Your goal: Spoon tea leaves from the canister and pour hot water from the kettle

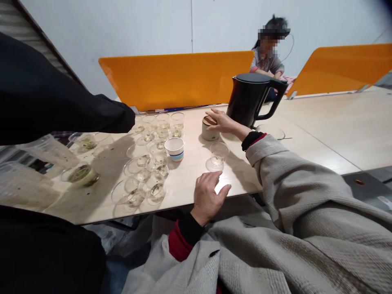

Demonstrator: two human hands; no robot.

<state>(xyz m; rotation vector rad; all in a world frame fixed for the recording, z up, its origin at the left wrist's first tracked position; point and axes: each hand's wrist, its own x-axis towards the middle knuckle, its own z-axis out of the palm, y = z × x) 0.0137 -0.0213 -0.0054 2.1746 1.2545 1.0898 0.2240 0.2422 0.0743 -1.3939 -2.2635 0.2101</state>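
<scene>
My right hand reaches across to a small cream-coloured jar with a brown top. Its fingers stretch over the top and the thumb lies along the near rim, so it has hold of the lid. In front of the jar stands a clear plastic cup. My left hand hovers at the table's near edge, just short of this cup, thumb and fingers apart and holding nothing. To the left is a white paper cup with blue bands.
Several clear cups of pale liquid crowd the table on the left. Beyond them are a cup of wet leaves and clear pitchers. A black kettle stands behind my right hand. Another person's dark sleeve reaches in; someone sits behind orange partitions.
</scene>
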